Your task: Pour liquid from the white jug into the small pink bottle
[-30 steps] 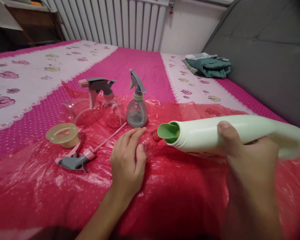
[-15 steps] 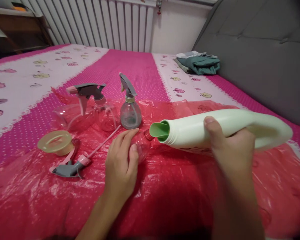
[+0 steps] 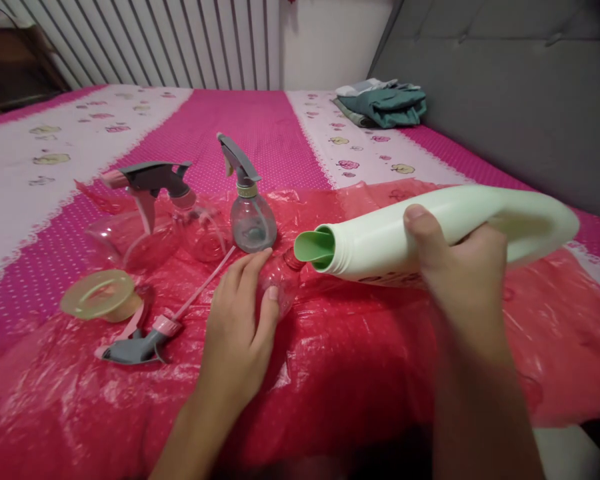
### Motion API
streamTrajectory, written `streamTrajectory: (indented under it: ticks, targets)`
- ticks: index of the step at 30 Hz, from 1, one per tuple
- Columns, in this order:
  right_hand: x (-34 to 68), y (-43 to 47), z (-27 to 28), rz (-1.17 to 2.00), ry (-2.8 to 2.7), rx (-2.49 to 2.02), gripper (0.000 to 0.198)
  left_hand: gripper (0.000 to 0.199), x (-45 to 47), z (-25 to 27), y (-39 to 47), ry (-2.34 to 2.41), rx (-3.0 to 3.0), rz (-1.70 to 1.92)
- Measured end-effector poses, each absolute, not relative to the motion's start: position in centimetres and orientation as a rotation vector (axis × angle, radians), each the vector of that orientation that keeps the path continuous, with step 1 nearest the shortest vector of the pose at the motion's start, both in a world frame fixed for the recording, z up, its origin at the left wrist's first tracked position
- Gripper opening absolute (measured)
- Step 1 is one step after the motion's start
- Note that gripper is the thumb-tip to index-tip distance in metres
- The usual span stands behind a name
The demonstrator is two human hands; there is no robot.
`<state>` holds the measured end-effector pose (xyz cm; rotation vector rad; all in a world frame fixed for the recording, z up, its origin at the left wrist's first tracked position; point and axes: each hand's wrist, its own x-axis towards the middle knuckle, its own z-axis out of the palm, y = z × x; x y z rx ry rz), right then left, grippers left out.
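Low across the foreground spreads a red plastic sheet (image 3: 340, 393). On it, the left hand (image 3: 240, 320) curls around a clear bottle (image 3: 283, 280), which leans with its neck pointing rightward and away. The right hand (image 3: 460, 267) grips a pale green jug (image 3: 380, 243) about its middle, thumb on top. The jug's long axis runs nearly crosswise, base to the right and slightly raised, green spout (image 3: 313, 247) pointing left at the clear bottle's neck; whether they touch I cannot tell. Left of the left hand lies a loose spray head (image 3: 135, 350), its tube slanting away rightward, with a yellowish funnel-like piece (image 3: 97, 293) just beyond. Farther back, a round spray bottle (image 3: 253, 223) stands upright beside a pink-and-grey trigger sprayer (image 3: 153, 180), nozzle leftward. Folded clothes (image 3: 383, 105) rest well beyond, near the headboard (image 3: 505, 100).
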<state>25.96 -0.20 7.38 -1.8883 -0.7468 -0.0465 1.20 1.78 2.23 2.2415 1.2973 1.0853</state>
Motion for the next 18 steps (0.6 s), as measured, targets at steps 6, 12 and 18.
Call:
streamTrajectory:
  ticks: [6,12,18]
  targets:
    - [25.30,-0.03,7.91,0.019,-0.643,-1.872,0.078,0.046,1.49,1.97,1.83,1.298,2.231,1.154]
    - [25.61,-0.05,7.74,0.022,-0.639,-1.891,0.080,0.044,1.66,1.76,1.68,1.321,2.213,1.197]
    - [25.37,0.01,8.12,0.062,-0.612,-1.912,0.075,0.043,1.88,1.63,1.71,1.336,2.220,1.209]
